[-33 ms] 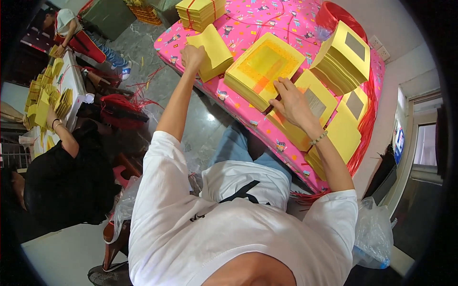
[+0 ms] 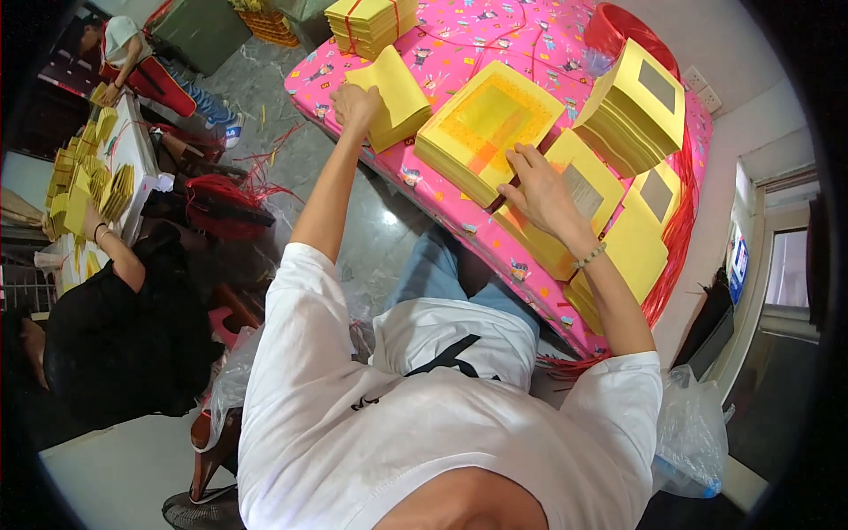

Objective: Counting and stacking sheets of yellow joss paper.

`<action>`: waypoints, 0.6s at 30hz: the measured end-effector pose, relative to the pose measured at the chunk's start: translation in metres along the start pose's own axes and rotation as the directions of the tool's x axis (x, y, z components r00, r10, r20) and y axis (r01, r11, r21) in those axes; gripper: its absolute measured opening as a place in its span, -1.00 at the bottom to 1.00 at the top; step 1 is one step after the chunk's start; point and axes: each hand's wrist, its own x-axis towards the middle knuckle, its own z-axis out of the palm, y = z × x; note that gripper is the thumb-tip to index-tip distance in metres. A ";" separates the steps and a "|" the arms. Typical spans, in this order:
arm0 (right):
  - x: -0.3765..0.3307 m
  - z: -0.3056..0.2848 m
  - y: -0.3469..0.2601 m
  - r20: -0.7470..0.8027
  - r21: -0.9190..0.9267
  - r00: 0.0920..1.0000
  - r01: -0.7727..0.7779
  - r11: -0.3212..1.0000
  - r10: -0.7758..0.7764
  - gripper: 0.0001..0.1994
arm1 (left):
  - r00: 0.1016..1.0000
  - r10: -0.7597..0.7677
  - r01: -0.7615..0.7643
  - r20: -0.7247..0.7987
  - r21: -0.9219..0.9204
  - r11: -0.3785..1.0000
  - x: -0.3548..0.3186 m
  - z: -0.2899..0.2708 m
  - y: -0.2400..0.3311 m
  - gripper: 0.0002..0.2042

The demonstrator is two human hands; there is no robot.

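My left hand (image 2: 355,108) is at the left edge of a small stack of yellow paper (image 2: 399,95), its fingers curled and closed against that edge. What lies under the fingers is hidden. To the right stands a thick stack of yellow paper (image 2: 495,115) with an orange-bordered, brighter panel on its top sheet. My right hand (image 2: 541,190), fingers apart, rests at that stack's near right corner, over another yellow stack (image 2: 594,181) with a grey rectangle on top. Both stacks lie on a pink patterned table cover (image 2: 442,199).
A red-tied yellow bundle (image 2: 371,26) stands at the far left of the table. More yellow stacks (image 2: 632,110) lie on the right beside red plastic strands (image 2: 676,238). On the left, two people work at a white table (image 2: 132,150) holding yellow paper. A clear plastic bag (image 2: 693,433) hangs lower right.
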 end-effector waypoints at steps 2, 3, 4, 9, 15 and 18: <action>0.000 -0.002 0.000 -0.004 0.002 1.000 -0.004 1.000 0.004 -0.48 | 0.988 -0.008 0.019 -0.153 0.073 0.997 -0.010 0.002 0.002 -0.45; 0.000 -0.005 -0.003 0.015 0.006 1.000 -0.004 1.000 0.004 -0.49 | 0.953 0.195 -0.177 -0.232 0.097 0.979 -0.012 0.003 -0.004 -0.47; 0.000 -0.006 -0.005 0.033 0.011 0.999 -0.007 1.000 0.007 -0.50 | 0.871 0.389 -0.364 -0.302 0.136 0.921 -0.012 0.006 -0.009 -0.47; 0.001 -0.005 -0.008 0.011 0.009 1.000 -0.002 1.000 0.002 -0.50 | 0.660 0.731 -0.749 -0.173 -0.087 0.657 0.009 0.019 -0.024 -0.51; 0.000 -0.004 -0.006 0.001 -0.002 1.000 -0.022 1.000 0.022 -0.50 | 0.695 0.719 -0.719 -0.019 -0.039 0.694 -0.006 0.031 -0.014 -0.53; -0.001 -0.004 -0.007 -0.003 -0.008 1.000 -0.013 1.000 0.013 -0.50 | 0.684 0.726 -0.728 0.065 0.120 0.675 -0.008 0.030 -0.010 -0.49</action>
